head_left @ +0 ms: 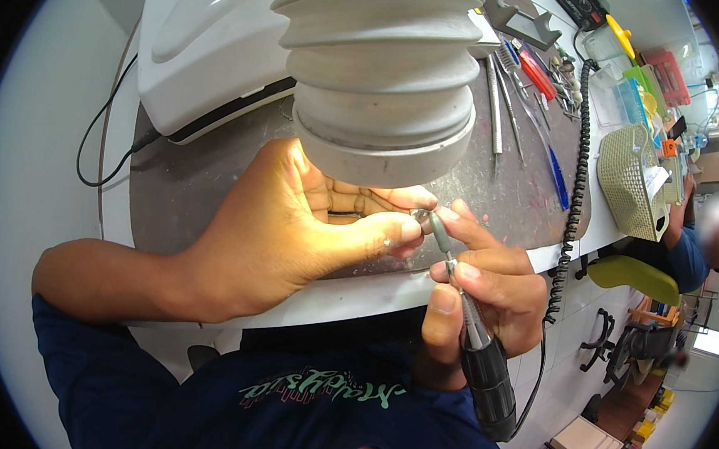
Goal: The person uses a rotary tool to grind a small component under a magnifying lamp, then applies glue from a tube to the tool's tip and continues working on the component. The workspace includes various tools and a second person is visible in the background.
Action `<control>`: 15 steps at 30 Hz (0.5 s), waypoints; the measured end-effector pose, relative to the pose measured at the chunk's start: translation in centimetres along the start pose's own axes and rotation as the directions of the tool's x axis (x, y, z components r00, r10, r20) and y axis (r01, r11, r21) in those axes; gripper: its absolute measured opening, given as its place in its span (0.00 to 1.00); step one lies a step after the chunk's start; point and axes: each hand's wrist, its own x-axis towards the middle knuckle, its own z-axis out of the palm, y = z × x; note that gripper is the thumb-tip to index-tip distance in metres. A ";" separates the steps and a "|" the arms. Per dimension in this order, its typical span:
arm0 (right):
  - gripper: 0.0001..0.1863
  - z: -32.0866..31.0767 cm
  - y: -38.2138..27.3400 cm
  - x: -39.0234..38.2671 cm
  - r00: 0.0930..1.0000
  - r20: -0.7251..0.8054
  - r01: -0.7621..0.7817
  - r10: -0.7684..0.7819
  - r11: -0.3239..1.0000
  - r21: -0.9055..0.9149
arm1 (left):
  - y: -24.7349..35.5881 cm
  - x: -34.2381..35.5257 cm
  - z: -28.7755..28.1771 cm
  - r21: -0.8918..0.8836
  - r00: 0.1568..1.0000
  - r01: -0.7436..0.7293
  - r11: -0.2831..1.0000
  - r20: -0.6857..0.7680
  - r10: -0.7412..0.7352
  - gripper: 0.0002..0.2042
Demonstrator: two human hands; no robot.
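Between the thumb and fingers of my left hand [292, 228] is a small shiny metal piece [420, 217], mostly covered by the fingertips. My right hand [496, 292] grips a rotary handpiece [483, 358] like a pen, with a black body and a silver nose. Its greenish-grey grinding bit [440, 233] points up and left, its tip at the metal piece; whether they touch I cannot make out. A ribbed white suction hose [378, 84] hangs just above both hands, over the near part of the grey work mat [203, 197].
A white machine [214, 39] stands at the left back. Slim metal tools [497, 109], a blue brush [556, 176] and a red-handled tool [537, 70] lie right of the hose. A black coiled cord [579, 156] runs down beside a woven basket [629, 181]. Another person [691, 252] sits farther right.
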 end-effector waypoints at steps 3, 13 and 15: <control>0.12 0.0 -0.2 0.0 0.998 0.058 -0.003 0.007 0.998 -0.067 | 0.0 0.0 0.1 -0.007 1.000 -0.016 1.000 -0.014 0.016 0.12; 0.14 -0.2 -0.2 0.4 0.998 0.067 0.021 -0.018 0.999 -0.047 | 0.1 0.0 0.1 0.007 1.000 0.000 1.000 -0.006 0.001 0.11; 0.14 -0.2 -0.2 0.4 0.998 0.069 0.017 -0.013 0.999 -0.046 | 0.1 0.1 0.1 0.008 1.000 0.004 1.000 -0.005 -0.004 0.12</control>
